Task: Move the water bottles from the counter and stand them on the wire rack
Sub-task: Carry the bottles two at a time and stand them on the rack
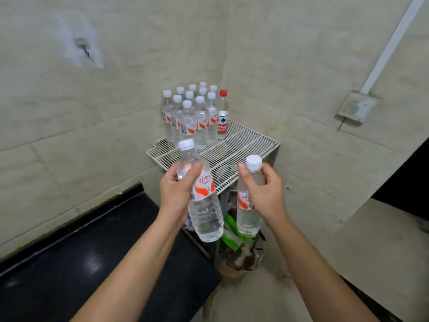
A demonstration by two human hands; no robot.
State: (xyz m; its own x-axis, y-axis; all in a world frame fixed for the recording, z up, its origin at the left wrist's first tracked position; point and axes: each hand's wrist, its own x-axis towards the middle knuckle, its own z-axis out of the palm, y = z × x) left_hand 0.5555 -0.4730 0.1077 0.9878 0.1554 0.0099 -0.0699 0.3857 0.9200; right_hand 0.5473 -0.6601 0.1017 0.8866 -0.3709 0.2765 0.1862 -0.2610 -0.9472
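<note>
pale tiled walls [92, 135] meet in a corner; a white wire rack [246, 145] stands there beside a black counter [76, 263]. white-capped bottles [190, 122] stand clustered at the rack's back left, with a red-capped bottle [222, 117] just beside them. the left hand [176, 191] grips a tilted bottle [204, 205], cap up and leftward, base toward the person. the right hand [264, 191] holds an upright bottle [247, 217] by its neck, cap up. both bottles are in the air before the rack's front edge.

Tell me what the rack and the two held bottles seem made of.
The wire rack: likely white-coated metal, judging by its thin grid bars. The left-hand bottle and the right-hand bottle: clear glossy plastic; water shows through.
</note>
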